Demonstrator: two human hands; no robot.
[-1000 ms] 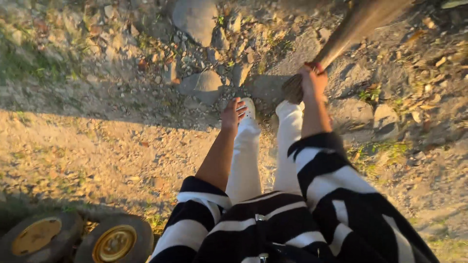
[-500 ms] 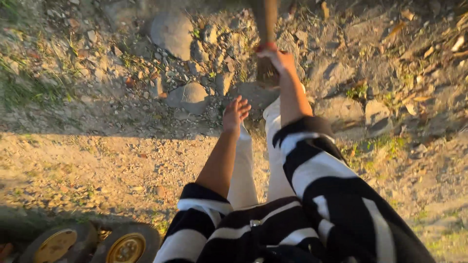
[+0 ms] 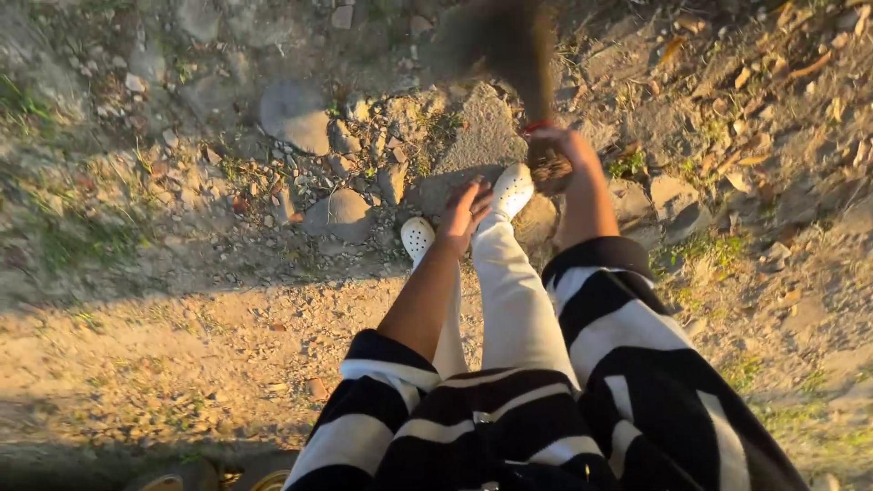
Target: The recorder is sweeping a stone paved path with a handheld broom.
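Note:
My right hand (image 3: 566, 151) is closed around the bound end of a brown twig broom (image 3: 511, 47). The broom points away from me over the stony ground, and its brush is blurred by motion. Beside my white trouser leg, my left hand (image 3: 466, 215) hangs with loose fingers and holds nothing. My two white shoes (image 3: 512, 188) stand on the dirt just beyond both hands. Black-and-white striped sleeves cover my upper arms.
The ground is bare dirt with a large round stone (image 3: 296, 115), a flatter stone (image 3: 338, 215) and several smaller ones. Dry leaves and grass tufts lie at the right. The edge of a yellow-hubbed wheel (image 3: 173, 478) shows at the bottom left.
The broom has swung from upper right toward the middle, carried by my right hand. The view has shifted, so the two wheels have nearly slipped out at the bottom left.

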